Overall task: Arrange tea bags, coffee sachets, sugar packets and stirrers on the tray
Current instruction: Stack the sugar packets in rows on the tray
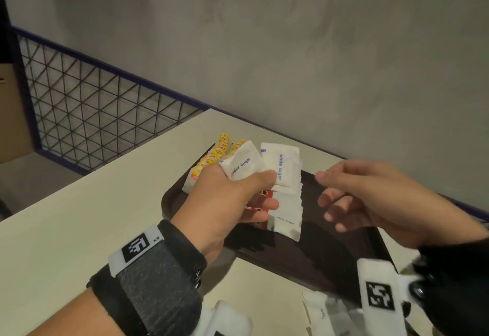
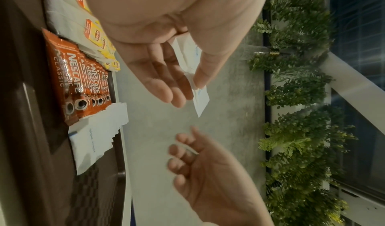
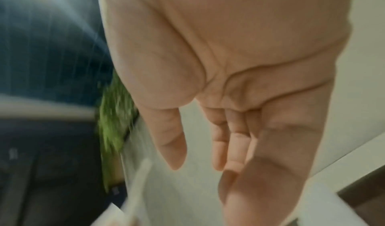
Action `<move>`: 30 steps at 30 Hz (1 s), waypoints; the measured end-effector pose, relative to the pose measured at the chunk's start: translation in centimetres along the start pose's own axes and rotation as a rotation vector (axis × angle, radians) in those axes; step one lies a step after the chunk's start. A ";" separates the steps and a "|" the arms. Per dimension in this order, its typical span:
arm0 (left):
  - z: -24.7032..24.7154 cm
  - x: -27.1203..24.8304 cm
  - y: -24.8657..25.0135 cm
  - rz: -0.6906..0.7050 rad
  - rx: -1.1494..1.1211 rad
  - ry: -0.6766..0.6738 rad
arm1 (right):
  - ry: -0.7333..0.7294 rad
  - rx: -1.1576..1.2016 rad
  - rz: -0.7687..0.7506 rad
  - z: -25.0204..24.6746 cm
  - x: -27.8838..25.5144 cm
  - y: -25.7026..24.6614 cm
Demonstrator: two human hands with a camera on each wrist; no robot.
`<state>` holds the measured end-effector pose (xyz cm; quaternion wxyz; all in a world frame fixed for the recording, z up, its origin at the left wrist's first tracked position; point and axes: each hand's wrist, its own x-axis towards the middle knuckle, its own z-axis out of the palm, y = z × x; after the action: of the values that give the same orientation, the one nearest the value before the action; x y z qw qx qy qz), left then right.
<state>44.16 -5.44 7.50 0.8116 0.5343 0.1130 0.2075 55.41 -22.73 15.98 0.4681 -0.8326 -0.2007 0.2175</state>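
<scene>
My left hand [image 1: 260, 180] hovers over the dark brown tray [image 1: 330, 243] and pinches two fanned white sugar packets [image 1: 280, 166] between thumb and fingers; the left wrist view shows the packets [image 2: 200, 97] edge-on. The right hand [image 1: 333, 198] hangs just right of them with loosely curled fingers and holds nothing; its palm [image 3: 239, 81] is bare. On the tray lie yellow tea bags [image 1: 211, 161] at the far left, red coffee sachets [image 2: 70, 74] in an overlapping row, and a row of white sugar packets [image 1: 287, 213] beside them.
More white packets [image 1: 322, 314] lie on the cream table [image 1: 92, 216] near its front edge, right of centre. A wire-mesh railing [image 1: 92, 102] runs behind the table's left side, a grey wall [image 1: 291, 44] behind the tray. Green plants [image 2: 302, 130] appear in the left wrist view.
</scene>
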 end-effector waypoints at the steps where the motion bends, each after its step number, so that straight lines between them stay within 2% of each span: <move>1: 0.2 -0.2 -0.1 0.000 0.014 -0.020 | -0.031 0.097 -0.038 0.0 -1.3 -0.4; 4: 0.6 -0.7 -0.4 -0.001 0.055 -0.082 | -0.103 0.180 -0.127 0.6 -3.8 -0.4; 10: 0.8 -1.0 -0.9 -0.029 0.115 -0.181 | -0.118 0.034 -0.229 1.2 -3.3 0.9; 14: 1.4 -1.2 -1.4 -0.074 0.128 -0.240 | -0.004 0.027 -0.293 0.7 -2.7 1.4; 18: 2.0 -1.6 -1.0 -0.212 0.005 -0.411 | 0.135 0.106 -0.323 -1.1 -3.0 1.2; 20: 2.3 -1.9 -0.8 -0.219 -0.010 -0.459 | 0.194 0.136 -0.356 -2.3 -3.4 0.9; 23: 3.9 -2.4 -0.1 -0.174 0.023 -0.461 | 0.245 0.166 -0.399 -3.7 -4.0 0.5; 26: 5.7 -1.5 0.0 -0.110 0.125 -0.342 | 0.234 0.211 -0.419 -4.6 -4.3 0.6; 30: 6.2 0.2 -0.9 0.224 0.503 -0.203 | 0.123 0.098 -0.435 -5.0 -4.3 1.3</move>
<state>47.08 -10.79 9.17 0.6330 0.7458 0.0194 0.2069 54.79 -29.12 17.96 0.5551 -0.7577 -0.3359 0.0698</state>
